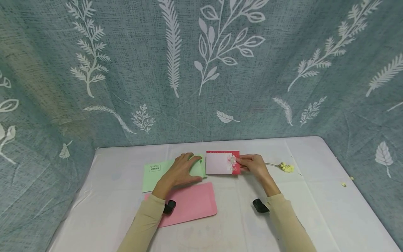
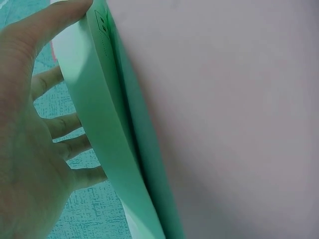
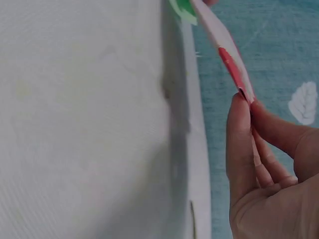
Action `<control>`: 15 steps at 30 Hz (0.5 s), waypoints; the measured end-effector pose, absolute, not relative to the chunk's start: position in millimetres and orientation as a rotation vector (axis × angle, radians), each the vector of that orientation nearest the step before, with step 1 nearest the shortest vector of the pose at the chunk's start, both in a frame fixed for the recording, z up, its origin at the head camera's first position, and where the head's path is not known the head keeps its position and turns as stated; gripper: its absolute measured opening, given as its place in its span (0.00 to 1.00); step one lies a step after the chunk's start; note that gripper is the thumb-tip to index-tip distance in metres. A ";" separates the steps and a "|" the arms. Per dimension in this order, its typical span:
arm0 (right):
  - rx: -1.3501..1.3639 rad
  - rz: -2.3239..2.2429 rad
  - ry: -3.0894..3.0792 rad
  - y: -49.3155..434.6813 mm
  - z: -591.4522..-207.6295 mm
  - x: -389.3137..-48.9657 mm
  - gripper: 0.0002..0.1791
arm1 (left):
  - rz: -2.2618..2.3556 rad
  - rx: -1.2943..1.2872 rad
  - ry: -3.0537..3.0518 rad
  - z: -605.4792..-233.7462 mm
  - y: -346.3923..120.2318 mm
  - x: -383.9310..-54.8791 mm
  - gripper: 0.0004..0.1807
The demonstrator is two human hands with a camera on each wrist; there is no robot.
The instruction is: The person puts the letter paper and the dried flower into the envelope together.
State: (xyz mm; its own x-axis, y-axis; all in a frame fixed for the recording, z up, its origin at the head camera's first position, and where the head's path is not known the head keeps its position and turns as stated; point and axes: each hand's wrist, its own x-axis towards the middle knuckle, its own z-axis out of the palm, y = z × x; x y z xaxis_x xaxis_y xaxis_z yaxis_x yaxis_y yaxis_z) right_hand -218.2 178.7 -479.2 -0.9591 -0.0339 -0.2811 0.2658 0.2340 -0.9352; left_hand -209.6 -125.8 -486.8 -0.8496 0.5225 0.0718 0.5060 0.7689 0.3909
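Observation:
My right hand point(image 1: 255, 166) pinches the right end of a greeting card point(image 1: 218, 162) between thumb and fingers. A red border and printed flowers frame the card's pale middle. The card's left edge lines up with the right end of a light green envelope point(image 1: 157, 174). My left hand point(image 1: 182, 170) spans that envelope near this end, its thumb at the near edge and fingers toward the far edge. In the left wrist view the green envelope point(image 2: 94, 99) bows up, a dark gap showing between its layers. The right wrist view shows thumb and fingertips gripping the card point(image 3: 232, 64).
A pink envelope point(image 1: 192, 204) lies under my left forearm, in front of the green one. To the right of my right hand is a stem with small yellow flowers point(image 1: 286, 167). Yellow bits point(image 1: 344, 184) lie near the white table's right edge. A patterned curtain point(image 1: 189, 115) hangs behind.

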 end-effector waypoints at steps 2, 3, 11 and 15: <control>0.207 -1.805 2.241 176.2 -483.1 -218.5 0.22 | 0.631 0.844 2.915 -486.7 -125.5 -209.0 0.41; 0.210 -1.809 2.231 175.1 -484.8 -218.3 0.22 | 0.633 0.850 2.916 -486.8 -125.3 -208.7 0.41; 0.155 -1.798 2.232 169.3 -487.2 -216.1 0.20 | 0.645 0.849 2.916 -489.4 -124.9 -208.7 0.41; 0.164 -1.784 2.238 166.9 -486.8 -218.3 0.19 | 0.659 0.849 2.921 -489.6 -125.9 -208.8 0.40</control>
